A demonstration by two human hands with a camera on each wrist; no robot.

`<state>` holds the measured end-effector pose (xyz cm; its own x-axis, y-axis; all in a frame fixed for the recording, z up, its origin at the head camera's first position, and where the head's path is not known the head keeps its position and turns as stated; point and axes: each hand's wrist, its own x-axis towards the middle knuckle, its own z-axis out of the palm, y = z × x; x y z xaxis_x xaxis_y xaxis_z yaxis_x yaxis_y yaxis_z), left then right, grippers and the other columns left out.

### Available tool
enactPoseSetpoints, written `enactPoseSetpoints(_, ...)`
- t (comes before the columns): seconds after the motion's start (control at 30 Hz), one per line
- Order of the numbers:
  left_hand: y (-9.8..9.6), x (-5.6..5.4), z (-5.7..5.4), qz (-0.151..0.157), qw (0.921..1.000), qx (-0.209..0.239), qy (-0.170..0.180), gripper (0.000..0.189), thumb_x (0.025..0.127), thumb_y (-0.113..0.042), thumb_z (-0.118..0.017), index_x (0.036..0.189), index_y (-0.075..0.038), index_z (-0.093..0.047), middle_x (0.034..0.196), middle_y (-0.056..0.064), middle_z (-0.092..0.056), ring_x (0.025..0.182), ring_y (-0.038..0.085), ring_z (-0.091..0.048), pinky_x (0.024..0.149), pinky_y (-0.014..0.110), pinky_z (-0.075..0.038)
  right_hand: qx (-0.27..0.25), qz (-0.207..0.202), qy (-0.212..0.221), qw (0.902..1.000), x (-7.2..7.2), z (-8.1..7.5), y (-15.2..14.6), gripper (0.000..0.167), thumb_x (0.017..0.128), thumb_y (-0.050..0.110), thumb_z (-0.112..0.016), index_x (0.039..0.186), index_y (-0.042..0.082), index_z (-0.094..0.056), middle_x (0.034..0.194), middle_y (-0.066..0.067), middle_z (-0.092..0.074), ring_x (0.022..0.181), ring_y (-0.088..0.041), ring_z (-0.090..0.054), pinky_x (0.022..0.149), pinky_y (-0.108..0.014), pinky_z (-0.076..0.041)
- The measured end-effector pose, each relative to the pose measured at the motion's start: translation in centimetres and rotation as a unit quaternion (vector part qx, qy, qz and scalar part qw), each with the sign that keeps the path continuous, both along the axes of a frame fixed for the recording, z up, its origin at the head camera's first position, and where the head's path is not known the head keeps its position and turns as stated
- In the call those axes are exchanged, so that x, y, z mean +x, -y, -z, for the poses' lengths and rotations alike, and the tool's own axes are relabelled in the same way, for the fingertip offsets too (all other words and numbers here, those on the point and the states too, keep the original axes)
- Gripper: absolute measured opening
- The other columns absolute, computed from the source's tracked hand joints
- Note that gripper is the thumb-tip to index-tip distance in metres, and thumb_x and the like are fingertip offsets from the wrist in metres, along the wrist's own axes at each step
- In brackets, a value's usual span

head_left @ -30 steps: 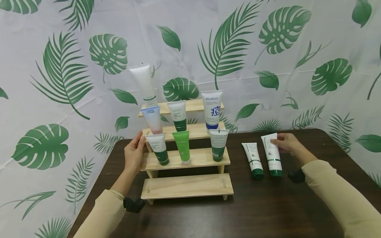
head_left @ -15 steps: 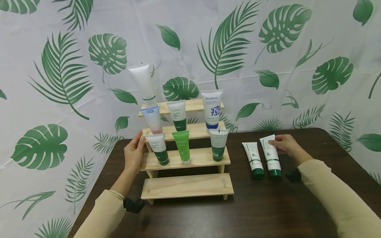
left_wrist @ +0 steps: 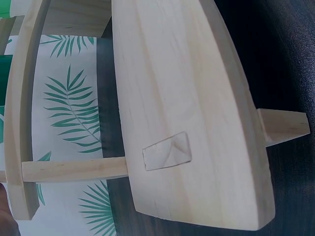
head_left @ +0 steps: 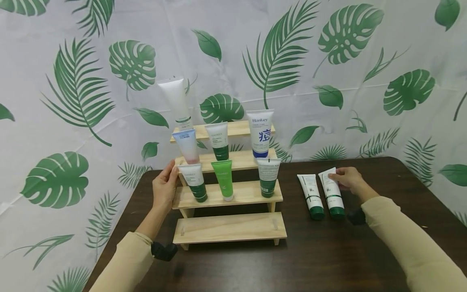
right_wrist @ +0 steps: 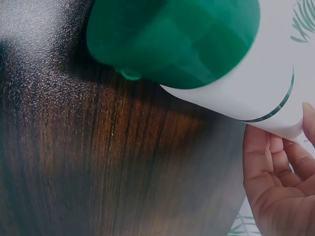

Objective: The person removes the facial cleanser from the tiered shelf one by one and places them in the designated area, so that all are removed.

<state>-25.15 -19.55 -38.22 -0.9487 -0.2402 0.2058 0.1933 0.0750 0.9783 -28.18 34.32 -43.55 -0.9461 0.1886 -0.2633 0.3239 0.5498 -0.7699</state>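
A wooden stepped display stand [head_left: 230, 229] stands on the table, and my left hand [head_left: 164, 188] holds its left side at the ends of the middle shelves. Only a sliver of this hand shows in the left wrist view, beside the stand's bare lowest shelf [left_wrist: 187, 98]. My right hand [head_left: 352, 180] pinches the upper part of a white squeeze tube with a green cap [head_left: 332, 192], thumb on its front. In the right wrist view its green cap [right_wrist: 172, 39] is close to the camera. A similar white tube [head_left: 311, 194] lies just left of it, the two narrowly apart.
Several tubes stand cap-down on the upper shelves, among them a tall white one [head_left: 178, 101], a blue-lettered one [head_left: 260, 132] and a bright green one [head_left: 224, 180]. The dark wooden table [head_left: 248, 267] reaches back to a leaf-print cloth [head_left: 226, 48].
My right hand and the white tube it pinches have shifted slightly left and toward me, nearer the other tube. The left hand and the stand have stayed put.
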Motion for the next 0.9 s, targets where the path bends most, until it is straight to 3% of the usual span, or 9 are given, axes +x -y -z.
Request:
enactPoseSetpoints(0.27,0.00,-0.13,0.10,-0.002,1.0000,0.005,-0.002,0.044,0.098,-0.017,-0.051,0.139,-0.001,-0.043,0.141,0.016,-0.044,0.101,-0.009,-0.055,0.089,0.014,-0.048,0.013,0.009,-0.004,0.9999,-0.08,0.43,0.23,0.061,0.094,0.024,-0.057,0.131,-0.019,-0.037,0.121,-0.034,-0.047,0.084,-0.022,-0.061,0.072,-0.034,-0.060)
enactPoseSetpoints(0.6,-0.04,-0.21,-0.11,-0.004,0.9999,0.015,-0.004,0.044,0.098,-0.015,-0.051,0.138,0.000,-0.043,0.141,0.016,-0.044,0.096,-0.011,-0.055,0.086,0.011,-0.049,0.021,0.017,-0.002,0.9996,-0.17,0.69,0.05,0.063,0.094,0.026,-0.055,0.133,-0.019,-0.035,0.126,-0.036,-0.044,0.079,-0.018,-0.062,0.069,-0.031,-0.060)
enactPoseSetpoints(0.9,-0.02,-0.19,0.13,-0.001,0.9999,0.010,-0.008,0.045,0.098,-0.016,-0.051,0.138,0.001,-0.043,0.141,0.018,-0.044,0.096,-0.010,-0.056,0.085,0.013,-0.050,0.019,0.025,-0.001,0.9995,0.11,0.72,0.16,0.059,0.094,0.023,-0.054,0.131,-0.020,-0.037,0.120,-0.035,-0.046,0.079,-0.019,-0.060,0.066,-0.030,-0.060)
